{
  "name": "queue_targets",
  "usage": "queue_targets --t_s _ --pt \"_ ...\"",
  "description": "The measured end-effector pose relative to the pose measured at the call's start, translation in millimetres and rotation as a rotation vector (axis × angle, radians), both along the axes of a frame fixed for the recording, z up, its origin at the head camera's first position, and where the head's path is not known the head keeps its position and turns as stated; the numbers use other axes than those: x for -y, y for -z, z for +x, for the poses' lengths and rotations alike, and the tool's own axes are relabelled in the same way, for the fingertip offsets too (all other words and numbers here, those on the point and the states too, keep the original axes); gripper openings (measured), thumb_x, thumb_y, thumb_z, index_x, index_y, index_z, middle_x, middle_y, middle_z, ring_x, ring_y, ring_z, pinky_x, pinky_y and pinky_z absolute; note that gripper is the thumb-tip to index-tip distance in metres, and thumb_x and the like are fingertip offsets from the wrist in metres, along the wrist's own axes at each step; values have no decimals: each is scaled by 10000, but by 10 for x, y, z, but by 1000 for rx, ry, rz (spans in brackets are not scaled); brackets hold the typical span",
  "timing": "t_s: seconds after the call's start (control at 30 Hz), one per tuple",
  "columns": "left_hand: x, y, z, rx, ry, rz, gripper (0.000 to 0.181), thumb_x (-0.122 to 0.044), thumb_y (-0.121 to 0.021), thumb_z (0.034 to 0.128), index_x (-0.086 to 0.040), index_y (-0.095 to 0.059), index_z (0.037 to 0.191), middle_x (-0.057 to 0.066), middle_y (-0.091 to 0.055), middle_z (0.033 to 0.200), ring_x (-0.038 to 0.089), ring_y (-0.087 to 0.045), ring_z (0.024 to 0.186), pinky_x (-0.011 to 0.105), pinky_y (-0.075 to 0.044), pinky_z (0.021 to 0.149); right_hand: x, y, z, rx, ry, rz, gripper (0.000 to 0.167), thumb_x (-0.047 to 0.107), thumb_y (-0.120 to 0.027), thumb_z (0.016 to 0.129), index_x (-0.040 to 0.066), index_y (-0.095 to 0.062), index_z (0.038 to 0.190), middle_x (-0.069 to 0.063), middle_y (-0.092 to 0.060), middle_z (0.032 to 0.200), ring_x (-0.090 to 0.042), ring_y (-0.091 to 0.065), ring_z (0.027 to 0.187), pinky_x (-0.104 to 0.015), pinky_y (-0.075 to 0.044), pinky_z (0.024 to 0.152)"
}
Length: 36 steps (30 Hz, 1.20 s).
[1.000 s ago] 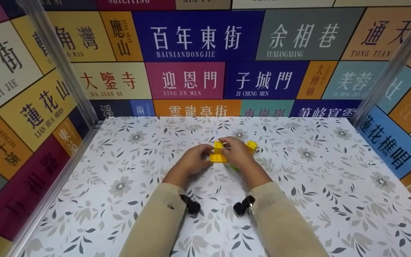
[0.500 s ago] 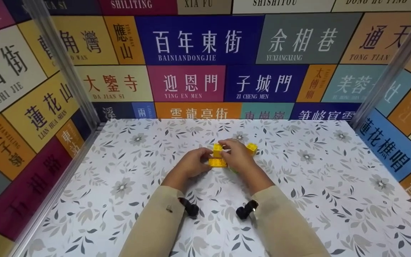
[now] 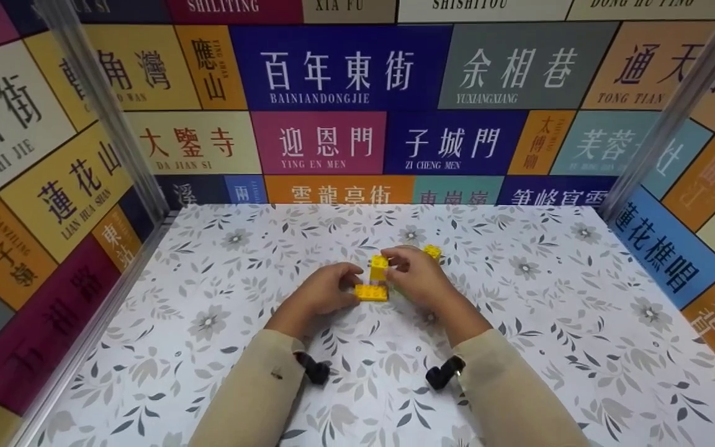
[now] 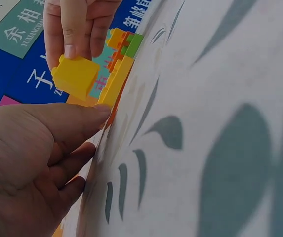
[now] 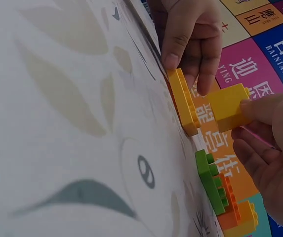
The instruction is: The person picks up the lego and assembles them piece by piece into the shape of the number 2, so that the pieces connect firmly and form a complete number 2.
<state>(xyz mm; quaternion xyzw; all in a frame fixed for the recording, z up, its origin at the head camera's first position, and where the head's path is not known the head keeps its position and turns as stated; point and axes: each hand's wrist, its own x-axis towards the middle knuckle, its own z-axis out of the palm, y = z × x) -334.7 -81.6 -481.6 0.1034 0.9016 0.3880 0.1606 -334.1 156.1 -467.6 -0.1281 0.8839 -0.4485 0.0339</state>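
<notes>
The yellow block (image 3: pixel 378 268) is near the middle of the head view, held above the flat yellow brick (image 3: pixel 372 292), studs upward, with a gap between the two. I'd judge it light, hollow plastic: stiff, hard to damage, a touch slick on its smooth walls. The plain side faces suit a pinch best; fingertips kept high leave the underside free.

My right hand (image 3: pixel 418 276) has it that way. The right wrist view shows my thumb on the near face, at the studded end; the fingers come round behind, so the gap between thumb and fingers is only as wide as the block. I can't see just where each fingertip lands.

The flat brick lies on the patterned table (image 3: pixel 208 379), and I'd expect it to slide easily if knocked. My left hand (image 3: pixel 329 288) is at its left end in the head view: the thumb tip touches that end, while the fingers stay loosely bent and spread from the thumb. I see none of them closing on the brick.

At the lower right of the right wrist view sit a green brick (image 5: pixel 209 181), an orange brick (image 5: pixel 230 210) and another yellow piece (image 5: pixel 245 224), close together; whether they're joined I can't tell.
</notes>
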Motion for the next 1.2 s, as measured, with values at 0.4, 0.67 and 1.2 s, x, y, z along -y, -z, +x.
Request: queue_targets --t_s 0.4,0.67,1.2 --pt "34 -10 191 -36 45 -14 556 -170 -872 898 -229 -663 1410 -94 -738 1211 149 -656 1161 429 -503 1146 -88 -89 178 -59 -100 -6 435 153 -753 999 139 -679 1428 -67 -700 1396 -276 -696 1253 -450 -569 1092" --pt "0 -10 249 -33 58 -32 535 -179 -877 892 -261 -676 1380 -100 -731 1230 153 -648 1166 433 -507 1144 -69 -85 254 -18 -162 -4 464 139 -774 968 98 -680 1420 -77 -692 1386 -271 -702 1225 -451 -572 1090" --pt "-13 -32 282 -143 115 -15 329 -156 -904 838 -202 -704 1095 -18 -689 995 184 -604 910 365 -514 862 92 -70 337 12 -188 17 424 132 -760 979 104 -699 1397 -83 -680 1409 -271 -706 1223 -418 -600 1039"
